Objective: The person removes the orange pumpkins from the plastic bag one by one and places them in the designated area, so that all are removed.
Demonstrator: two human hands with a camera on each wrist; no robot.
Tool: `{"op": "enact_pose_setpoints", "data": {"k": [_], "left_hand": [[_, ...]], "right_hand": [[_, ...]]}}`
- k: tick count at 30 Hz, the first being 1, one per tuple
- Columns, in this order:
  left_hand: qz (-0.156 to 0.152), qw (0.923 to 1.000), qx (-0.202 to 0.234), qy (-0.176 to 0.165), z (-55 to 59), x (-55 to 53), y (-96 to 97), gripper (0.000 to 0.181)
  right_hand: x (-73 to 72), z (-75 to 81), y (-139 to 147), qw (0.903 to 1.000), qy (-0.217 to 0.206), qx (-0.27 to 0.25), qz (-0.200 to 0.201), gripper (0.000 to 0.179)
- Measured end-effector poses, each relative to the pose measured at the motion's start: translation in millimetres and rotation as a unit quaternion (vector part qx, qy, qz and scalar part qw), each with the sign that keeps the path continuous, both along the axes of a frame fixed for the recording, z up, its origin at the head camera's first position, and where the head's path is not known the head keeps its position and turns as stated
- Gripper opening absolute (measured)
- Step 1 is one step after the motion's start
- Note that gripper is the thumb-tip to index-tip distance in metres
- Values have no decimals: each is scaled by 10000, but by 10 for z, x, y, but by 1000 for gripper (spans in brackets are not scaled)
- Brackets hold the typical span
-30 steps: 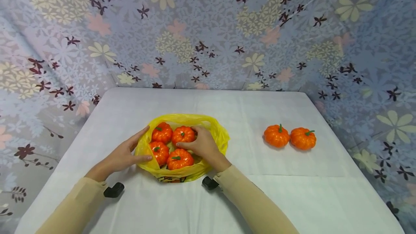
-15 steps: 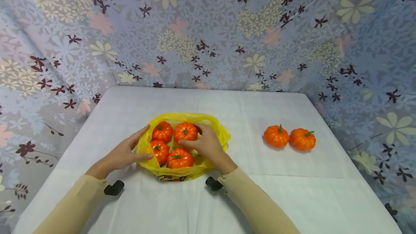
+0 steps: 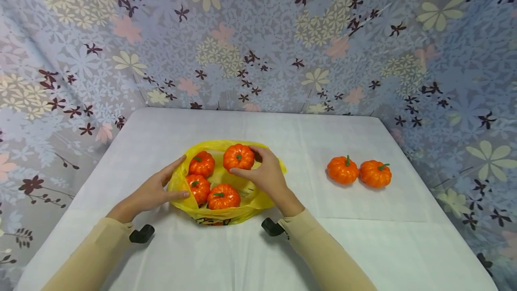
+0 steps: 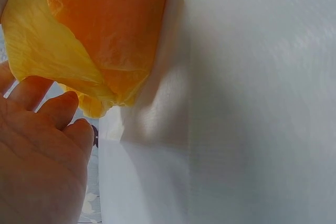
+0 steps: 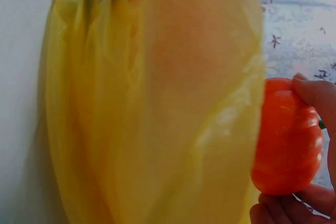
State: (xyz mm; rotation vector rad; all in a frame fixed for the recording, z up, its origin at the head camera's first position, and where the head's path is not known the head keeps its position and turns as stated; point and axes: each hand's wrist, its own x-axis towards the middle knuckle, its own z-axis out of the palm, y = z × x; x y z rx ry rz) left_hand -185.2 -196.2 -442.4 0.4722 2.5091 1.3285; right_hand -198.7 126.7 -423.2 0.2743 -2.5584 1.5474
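Right hand [image 3: 271, 175] had one glossy orange, ribbed pumpkin with a green stem [image 3: 238, 156] gripped between thumb and fingers, at the mouth of the thin yellow plastic bag [image 3: 265, 200], toward the back. Left hand [image 3: 150, 193]: fingers spread and relaxed, touching the bag's left rim. Three similar orange pumpkins [image 3: 224, 197] sat inside the bag, near one another. Writing: black and red print [image 3: 215, 222] low on the bag's front, folded and cut off, couldn't read it; fine dark lettering [image 3: 247, 188] on the inner film, too small to read. Two more orange pumpkins [image 3: 342, 170] sat side by side on the white-covered table [image 3: 363, 248], well right of the bag.
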Motion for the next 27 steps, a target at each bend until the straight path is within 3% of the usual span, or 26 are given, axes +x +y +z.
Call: {"op": "enact_pose_setpoints", "data": {"k": [16, 27], "left_hand": [[-34, 9999, -7, 108, -12, 4, -12, 101], [-85, 9999, 17, 107, -11, 6, -13, 101]], "right_hand": [[28, 85, 336, 9984, 239, -118, -495, 82], [33, 32, 698, 9913, 446, -257, -1213, 83]]}}
